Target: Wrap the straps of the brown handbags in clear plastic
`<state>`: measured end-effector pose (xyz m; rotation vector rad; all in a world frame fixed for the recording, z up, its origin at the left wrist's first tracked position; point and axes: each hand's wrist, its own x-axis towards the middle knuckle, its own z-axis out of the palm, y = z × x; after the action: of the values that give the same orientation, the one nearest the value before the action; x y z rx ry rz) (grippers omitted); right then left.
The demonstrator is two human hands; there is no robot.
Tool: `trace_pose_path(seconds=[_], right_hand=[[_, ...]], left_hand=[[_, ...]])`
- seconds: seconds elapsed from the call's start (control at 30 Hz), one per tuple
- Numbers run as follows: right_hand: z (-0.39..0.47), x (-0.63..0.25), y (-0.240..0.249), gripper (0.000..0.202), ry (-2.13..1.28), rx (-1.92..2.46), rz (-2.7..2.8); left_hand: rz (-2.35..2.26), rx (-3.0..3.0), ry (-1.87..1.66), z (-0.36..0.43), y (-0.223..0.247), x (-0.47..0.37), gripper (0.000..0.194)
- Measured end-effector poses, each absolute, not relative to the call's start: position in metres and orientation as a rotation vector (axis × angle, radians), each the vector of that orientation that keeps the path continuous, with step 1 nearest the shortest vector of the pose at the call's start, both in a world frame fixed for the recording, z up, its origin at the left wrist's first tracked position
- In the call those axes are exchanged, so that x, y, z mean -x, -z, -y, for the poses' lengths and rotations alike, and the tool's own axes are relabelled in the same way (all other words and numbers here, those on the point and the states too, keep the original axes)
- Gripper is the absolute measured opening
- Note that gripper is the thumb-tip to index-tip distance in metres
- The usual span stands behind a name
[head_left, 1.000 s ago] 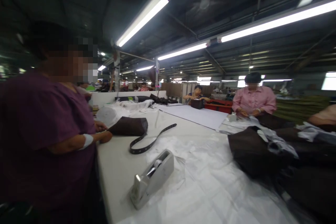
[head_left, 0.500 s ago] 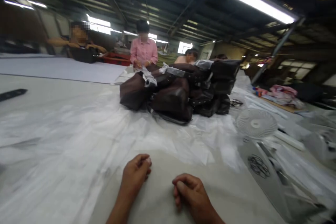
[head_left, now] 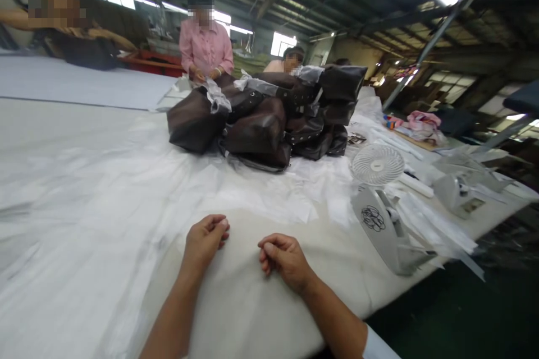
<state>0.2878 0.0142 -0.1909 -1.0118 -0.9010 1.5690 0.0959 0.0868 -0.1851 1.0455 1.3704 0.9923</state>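
My left hand (head_left: pixel 206 240) rests over the pale tabletop (head_left: pixel 240 308), its fingers curled in toward the thumb. A short gap to the right, my right hand (head_left: pixel 284 259) is curled the same way, thumb against the index finger. Nothing shows in either hand, and they do not touch each other. Beyond them lies a heap of dark brown bags (head_left: pixel 256 132) with metal studs and bits of white wrapping. Thin white sheeting (head_left: pixel 96 207) spreads over the table to the left of my left hand and up to the bags.
A small white fan (head_left: pixel 378 165) on a grey base (head_left: pixel 373 235) stands to the right, near the table edge. Pink cloth (head_left: pixel 423 123) lies farther back. A person in a pink shirt (head_left: pixel 206 47) stands behind the bags; another person leans at the far left.
The view has tilted down and turned right, so the bags, fan and people sit higher and more to the left. Both hands keep the same curled pose.
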Motion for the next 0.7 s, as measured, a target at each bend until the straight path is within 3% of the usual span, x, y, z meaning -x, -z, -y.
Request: trace_pose_path(seconds=[0.4, 0.5, 0.6, 0.7], right_hand=[[-0.016, -0.282, 0.189, 0.039, -1.534, 1.157, 0.963], [-0.037, -0.283, 0.169, 0.036, -1.501, 1.319, 1.266], [-0.081, -0.278, 0.139, 0.025, -0.931, 1.397, 1.813], [-0.138, -0.263, 0.119, 0.034, -0.223, 1.404, 2.092]], left_hand=[[-1.379, -1.12, -1.025, -0.085, 0.183, -0.099, 0.032], [-1.376, -1.142, -1.041, -0.086, 0.187, -0.1, 0.027], [-1.367, -1.134, -1.065, -0.088, 0.191, -0.102, 0.021], [-1.368, -1.117, -1.077, -0.091, 0.195, -0.103, 0.017]])
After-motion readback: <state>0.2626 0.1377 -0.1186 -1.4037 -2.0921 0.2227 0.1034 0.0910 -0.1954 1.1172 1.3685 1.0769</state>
